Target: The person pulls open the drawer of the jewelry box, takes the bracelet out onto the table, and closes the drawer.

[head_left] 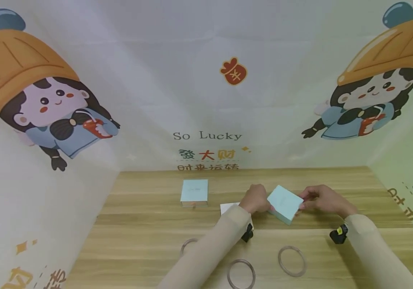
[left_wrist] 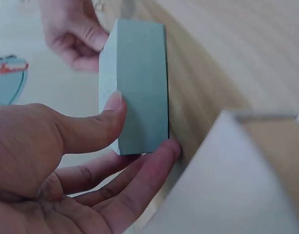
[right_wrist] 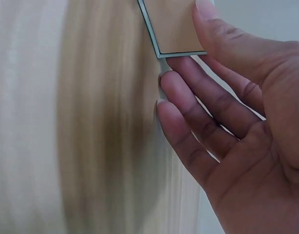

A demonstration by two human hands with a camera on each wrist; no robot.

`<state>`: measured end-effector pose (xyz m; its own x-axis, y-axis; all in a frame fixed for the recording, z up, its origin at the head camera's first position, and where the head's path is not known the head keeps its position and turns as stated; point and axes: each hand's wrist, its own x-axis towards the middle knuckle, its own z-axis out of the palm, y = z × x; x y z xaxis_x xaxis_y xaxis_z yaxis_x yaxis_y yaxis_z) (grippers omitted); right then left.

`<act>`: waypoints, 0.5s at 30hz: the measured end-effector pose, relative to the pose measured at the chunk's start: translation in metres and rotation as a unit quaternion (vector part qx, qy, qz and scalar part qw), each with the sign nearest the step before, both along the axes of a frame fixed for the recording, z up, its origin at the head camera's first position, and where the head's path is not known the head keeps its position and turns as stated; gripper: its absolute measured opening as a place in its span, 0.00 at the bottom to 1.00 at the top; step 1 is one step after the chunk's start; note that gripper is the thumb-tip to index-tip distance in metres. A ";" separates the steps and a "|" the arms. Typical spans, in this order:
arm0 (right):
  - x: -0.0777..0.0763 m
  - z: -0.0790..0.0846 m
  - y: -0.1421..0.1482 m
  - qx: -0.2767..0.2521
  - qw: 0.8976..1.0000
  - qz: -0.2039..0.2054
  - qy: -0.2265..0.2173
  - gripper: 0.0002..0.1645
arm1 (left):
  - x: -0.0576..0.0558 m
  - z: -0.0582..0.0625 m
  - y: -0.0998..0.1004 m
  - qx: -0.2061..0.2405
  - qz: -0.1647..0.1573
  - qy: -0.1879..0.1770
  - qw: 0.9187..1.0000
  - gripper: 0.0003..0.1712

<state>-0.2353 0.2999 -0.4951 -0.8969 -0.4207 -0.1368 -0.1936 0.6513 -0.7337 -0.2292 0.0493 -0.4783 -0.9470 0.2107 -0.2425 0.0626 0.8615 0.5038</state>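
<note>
Both hands hold a pale blue-green box (head_left: 285, 204) at an angle over the wooden table. At its left side, my left hand (head_left: 256, 198) grips it, thumb (left_wrist: 98, 129) on one face and fingers beneath the lower edge. My right hand (head_left: 323, 199) pinches the opposite end; in the right wrist view its thumb lies by the brown end panel (right_wrist: 178, 24) framed by the pale sleeve, with the fingers underneath. A white tray-like box with a brown inside (left_wrist: 227, 165) sits beside the left hand, partly hidden by the left forearm in the head view.
A second pale blue box (head_left: 194, 192) with a brown front side stands at the back left. Three bangles lie nearer the front: one (head_left: 292, 261) at right, one (head_left: 241, 274) in the middle, one (head_left: 187, 243) partly behind the left sleeve. Printed cloth walls (head_left: 148, 120) surround the table.
</note>
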 end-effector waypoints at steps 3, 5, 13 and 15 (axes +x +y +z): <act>0.007 -0.003 -0.001 -0.004 1.000 -0.013 0.002 0.14 | -0.007 0.002 -0.003 -0.017 0.000 0.000 1.000 0.27; 0.012 -0.005 -0.004 -0.009 1.000 -0.022 0.005 0.14 | -0.010 0.003 -0.006 -0.020 0.002 0.005 1.000 0.20; 0.031 -0.013 -0.014 -0.018 0.998 -0.063 0.014 0.12 | -0.018 0.004 -0.012 0.043 0.019 -0.011 0.999 0.14; 0.036 -0.014 -0.018 -0.014 0.997 -0.074 0.011 0.15 | -0.017 0.004 -0.013 0.048 0.023 -0.016 0.998 0.07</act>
